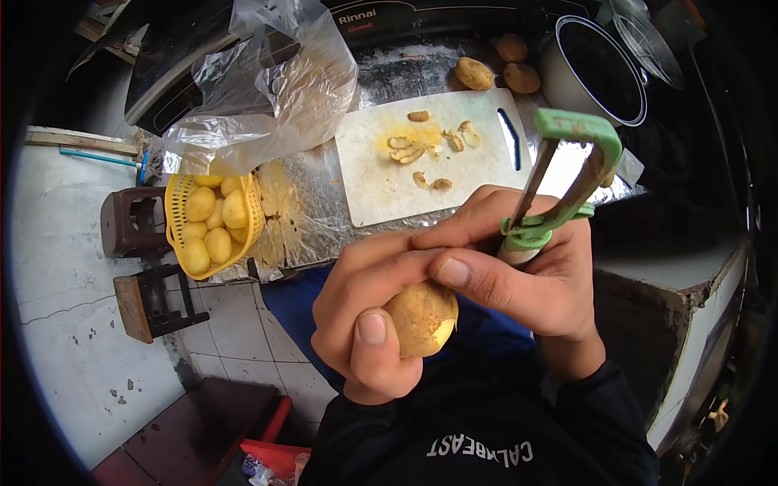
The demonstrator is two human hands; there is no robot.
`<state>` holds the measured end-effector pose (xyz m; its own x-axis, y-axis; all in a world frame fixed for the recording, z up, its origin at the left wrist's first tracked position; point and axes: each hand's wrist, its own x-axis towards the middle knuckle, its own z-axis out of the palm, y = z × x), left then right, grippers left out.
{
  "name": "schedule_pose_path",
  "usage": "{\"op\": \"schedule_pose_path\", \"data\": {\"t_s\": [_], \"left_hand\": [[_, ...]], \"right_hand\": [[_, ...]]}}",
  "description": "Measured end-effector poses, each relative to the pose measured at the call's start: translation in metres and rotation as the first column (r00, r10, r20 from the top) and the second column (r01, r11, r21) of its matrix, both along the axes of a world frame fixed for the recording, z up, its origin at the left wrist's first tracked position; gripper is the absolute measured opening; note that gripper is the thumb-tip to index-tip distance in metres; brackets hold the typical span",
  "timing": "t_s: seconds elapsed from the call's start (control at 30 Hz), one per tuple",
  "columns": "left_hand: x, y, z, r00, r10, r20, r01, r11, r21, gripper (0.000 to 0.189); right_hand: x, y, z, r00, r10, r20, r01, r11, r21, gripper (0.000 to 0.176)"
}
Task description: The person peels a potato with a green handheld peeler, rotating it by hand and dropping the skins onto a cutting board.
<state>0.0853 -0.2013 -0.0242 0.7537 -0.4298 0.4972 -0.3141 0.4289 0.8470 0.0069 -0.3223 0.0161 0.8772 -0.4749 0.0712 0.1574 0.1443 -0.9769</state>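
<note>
My left hand (356,312) is wrapped round a potato (421,318), close in front of my chest. Most of its brown skin is on, with a small pale yellow peeled patch at the lower right. In my right hand (535,279) is a peeler (574,166) with a green frame, its head pointing up and away from the potato. Bits of skin cling to the peeler. The right thumb rests against the top of the potato and the left fingers. Beyond my hands lies a white cutting board (365,190) with several peel scraps (408,152) on it.
A yellow basket (180,212) of peeled potatoes stands at the left table edge, beside a clear plastic bag (267,97). Three unpeeled potatoes (474,74) sit behind the board, near a white pot (567,69). Dark stools (134,219) stand on the floor at left.
</note>
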Motion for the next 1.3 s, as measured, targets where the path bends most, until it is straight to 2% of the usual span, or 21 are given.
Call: {"op": "schedule_pose_path", "data": {"t_s": [0.03,0.1,0.23,0.47,0.57,0.9,1.17,1.27,1.3], "left_hand": [[0.0,0.0,0.0,1.0,0.001,-0.015,-0.001,1.0,-0.003,0.05],[-0.001,0.0,0.0,0.999,0.0,-0.045,0.0,1.0,-0.007,0.05],[-0.008,0.0,0.0,0.994,-0.002,-0.107,0.0,1.0,-0.013,0.05],[-0.014,-0.001,-0.003,0.97,-0.013,-0.243,0.006,0.999,-0.031,0.051],[-0.023,0.0,-0.004,0.955,-0.012,-0.296,0.001,0.999,-0.037,0.051],[-0.032,0.034,0.001,0.903,0.004,-0.43,-0.025,0.999,-0.043,0.052],[-0.03,0.02,0.003,0.852,0.008,-0.524,-0.041,0.998,-0.051,0.053],[-0.03,0.017,0.004,0.832,0.009,-0.555,-0.047,0.997,-0.054,0.053],[-0.019,0.02,0.005,0.826,0.012,-0.564,-0.052,0.997,-0.054,0.053]], "right_hand": [[0.001,0.0,0.002,1.0,0.0,-0.001,0.0,1.0,-0.001,0.021],[0.002,0.0,0.004,0.998,0.039,-0.057,-0.025,0.973,0.229,0.021],[-0.001,0.0,0.01,0.991,0.079,-0.106,-0.031,0.918,0.395,0.018],[-0.006,0.001,0.014,0.982,0.07,-0.173,0.009,0.907,0.42,0.016],[-0.007,0.0,0.013,0.983,0.071,-0.17,0.001,0.921,0.39,0.017],[-0.007,0.002,0.013,0.986,0.082,-0.144,-0.003,0.879,0.476,0.011],[-0.006,0.002,0.011,0.99,0.095,-0.1,-0.035,0.876,0.48,0.01],[-0.005,0.003,0.013,0.986,0.102,-0.132,-0.031,0.892,0.452,0.016],[-0.003,0.005,0.019,0.989,0.099,-0.107,-0.03,0.856,0.516,0.023]]}}
